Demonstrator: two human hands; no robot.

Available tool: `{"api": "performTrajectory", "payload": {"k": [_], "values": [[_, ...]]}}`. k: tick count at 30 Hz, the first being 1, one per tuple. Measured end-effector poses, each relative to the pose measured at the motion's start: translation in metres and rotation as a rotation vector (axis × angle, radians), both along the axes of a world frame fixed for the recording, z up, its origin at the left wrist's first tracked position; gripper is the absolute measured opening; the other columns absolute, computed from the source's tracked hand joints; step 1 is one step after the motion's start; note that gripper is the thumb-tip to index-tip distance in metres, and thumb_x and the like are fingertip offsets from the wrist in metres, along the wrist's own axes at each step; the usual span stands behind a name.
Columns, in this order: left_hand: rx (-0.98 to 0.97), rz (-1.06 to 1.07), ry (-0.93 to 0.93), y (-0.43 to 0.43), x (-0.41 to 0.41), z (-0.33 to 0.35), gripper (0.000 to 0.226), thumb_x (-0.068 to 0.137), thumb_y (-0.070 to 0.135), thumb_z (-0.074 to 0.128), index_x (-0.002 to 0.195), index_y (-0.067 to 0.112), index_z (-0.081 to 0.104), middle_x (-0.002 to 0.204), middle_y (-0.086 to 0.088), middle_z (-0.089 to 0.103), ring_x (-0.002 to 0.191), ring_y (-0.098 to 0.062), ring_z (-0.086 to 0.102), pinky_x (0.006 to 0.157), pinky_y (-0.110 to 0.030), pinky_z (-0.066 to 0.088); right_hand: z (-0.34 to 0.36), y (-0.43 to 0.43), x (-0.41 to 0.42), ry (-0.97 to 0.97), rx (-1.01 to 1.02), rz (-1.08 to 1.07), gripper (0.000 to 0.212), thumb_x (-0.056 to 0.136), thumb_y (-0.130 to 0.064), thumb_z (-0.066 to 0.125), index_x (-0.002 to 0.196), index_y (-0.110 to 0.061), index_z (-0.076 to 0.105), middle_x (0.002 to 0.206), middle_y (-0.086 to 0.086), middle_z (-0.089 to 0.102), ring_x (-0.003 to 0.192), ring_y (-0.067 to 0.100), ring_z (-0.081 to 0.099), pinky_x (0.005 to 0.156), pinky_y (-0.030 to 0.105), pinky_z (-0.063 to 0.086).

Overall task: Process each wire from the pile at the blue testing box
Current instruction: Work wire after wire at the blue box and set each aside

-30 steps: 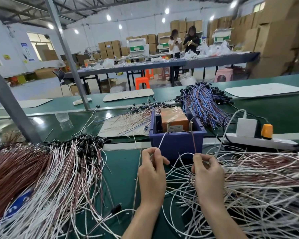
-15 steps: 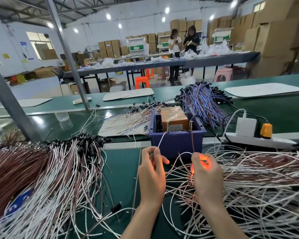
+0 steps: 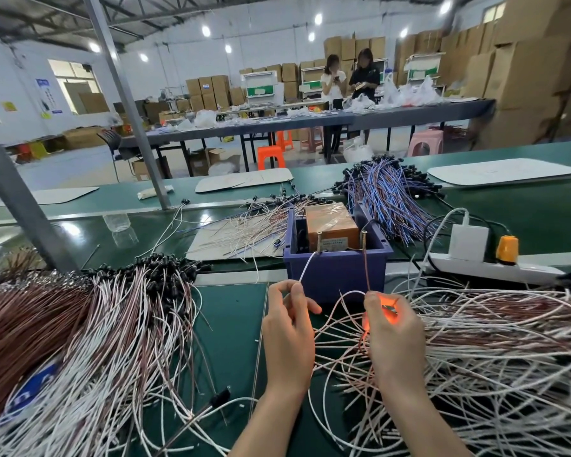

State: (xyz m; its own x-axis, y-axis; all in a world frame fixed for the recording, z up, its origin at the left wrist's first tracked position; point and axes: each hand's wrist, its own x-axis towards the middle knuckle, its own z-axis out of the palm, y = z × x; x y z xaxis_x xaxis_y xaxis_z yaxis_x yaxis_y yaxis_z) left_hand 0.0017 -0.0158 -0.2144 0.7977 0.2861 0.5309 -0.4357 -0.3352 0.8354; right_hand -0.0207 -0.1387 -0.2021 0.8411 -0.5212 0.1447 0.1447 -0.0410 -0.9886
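Orange light glows inside the right hand (image 3: 393, 334), pinching a brown lead (image 3: 366, 265) up to the blue testing box (image 3: 337, 275); left hand (image 3: 289, 331) pinches the white lead (image 3: 307, 268). Wire pile (image 3: 491, 357) sprawls right of them on the tabletop (image 3: 231, 324).

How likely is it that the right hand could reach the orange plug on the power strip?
Probably yes. The orange plug stands in the open on the power strip, beyond the right hand; only low loose wires lie between. But that hand now pinches a brown wire.
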Motion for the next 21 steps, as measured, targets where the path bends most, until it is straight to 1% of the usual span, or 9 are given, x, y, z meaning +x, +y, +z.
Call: {"api": "performTrajectory", "payload": {"k": [3,5,7,10,12,14,16,18,21], "values": [[-0.005,0.01,0.017,0.0,0.001,0.0,0.014,0.106,0.042,0.04,0.095,0.043,0.048,0.078,0.006,0.07,0.048,-0.007,0.049,0.047,-0.032,0.044,0.001,0.0,-0.001,0.002,0.022,0.028,0.013,0.097,-0.035,0.06,0.09,-0.026,0.065,0.062,-0.01,0.065,0.046,0.002,0.049,0.046,0.022,0.04],[-0.043,0.02,0.026,0.0,0.001,0.001,0.015,0.106,0.044,0.04,0.094,0.043,0.049,0.078,0.004,0.071,0.048,-0.009,0.05,0.047,-0.033,0.045,0.002,0.0,-0.002,0.0,0.014,0.02,0.013,0.097,-0.036,0.06,0.09,-0.027,0.065,0.068,-0.006,0.069,0.048,0.003,0.052,0.049,0.023,0.041],[-0.135,0.047,0.04,0.003,0.001,0.002,0.016,0.106,0.044,0.039,0.094,0.042,0.049,0.078,0.003,0.071,0.049,-0.013,0.053,0.048,-0.032,0.047,0.004,0.001,-0.005,-0.019,0.006,0.024,0.012,0.098,-0.037,0.059,0.092,-0.029,0.066,0.077,-0.01,0.074,0.05,0.004,0.053,0.051,0.026,0.044],[-0.284,0.102,0.071,0.009,0.005,0.002,0.014,0.106,0.04,0.039,0.101,0.033,0.05,0.076,0.004,0.072,0.049,-0.009,0.056,0.049,-0.02,0.047,0.009,0.002,-0.012,-0.086,-0.003,0.029,0.013,0.099,-0.035,0.057,0.094,-0.035,0.069,0.09,-0.018,0.074,0.06,0.002,0.057,0.054,0.026,0.048],[-0.365,0.133,0.1,0.013,0.008,-0.001,0.009,0.107,0.035,0.041,0.105,0.031,0.049,0.073,0.007,0.071,0.049,-0.006,0.056,0.05,-0.018,0.047,0.014,-0.003,-0.015,-0.127,0.037,0.041,0.02,0.101,-0.028,0.054,0.095,-0.04,0.068,0.094,-0.015,0.074,0.054,0.001,0.052,0.046,0.02,0.045],[-0.405,0.157,0.146,0.017,0.012,-0.002,0.007,0.107,0.025,0.042,0.11,0.03,0.047,0.068,0.002,0.066,0.05,-0.004,0.053,0.049,-0.02,0.045,0.022,-0.015,-0.016,-0.147,0.11,0.059,0.022,0.102,-0.02,0.051,0.096,-0.03,0.069,0.085,-0.003,0.072,0.046,0.003,0.042,0.038,0.015,0.034],[-0.39,0.172,0.2,0.02,0.015,-0.004,0.015,0.106,0.018,0.043,0.118,0.027,0.043,0.066,0.001,0.057,0.049,-0.006,0.047,0.048,-0.026,0.041,0.032,-0.033,-0.015,-0.191,0.115,0.054,0.021,0.102,-0.013,0.049,0.094,-0.018,0.068,0.069,-0.002,0.062,0.043,0.003,0.036,0.037,0.013,0.029],[-0.365,0.18,0.23,0.021,0.016,-0.006,0.021,0.104,0.015,0.044,0.122,0.025,0.041,0.063,0.002,0.047,0.051,-0.01,0.04,0.051,-0.032,0.036,0.044,-0.055,-0.016,-0.232,-0.008,0.021,0.021,0.102,-0.011,0.048,0.092,-0.016,0.066,0.057,-0.008,0.053,0.042,0.002,0.033,0.036,0.014,0.026],[-0.342,0.166,0.248,0.021,0.016,-0.006,0.024,0.102,0.013,0.046,0.123,0.024,0.04,0.062,0.002,0.043,0.055,-0.015,0.037,0.053,-0.035,0.034,0.062,-0.093,-0.017,-0.208,-0.372,0.037,0.024,0.104,-0.022,0.047,0.089,-0.023,0.066,0.049,-0.009,0.05,0.039,0.004,0.036,0.036,0.014,0.025]]}}
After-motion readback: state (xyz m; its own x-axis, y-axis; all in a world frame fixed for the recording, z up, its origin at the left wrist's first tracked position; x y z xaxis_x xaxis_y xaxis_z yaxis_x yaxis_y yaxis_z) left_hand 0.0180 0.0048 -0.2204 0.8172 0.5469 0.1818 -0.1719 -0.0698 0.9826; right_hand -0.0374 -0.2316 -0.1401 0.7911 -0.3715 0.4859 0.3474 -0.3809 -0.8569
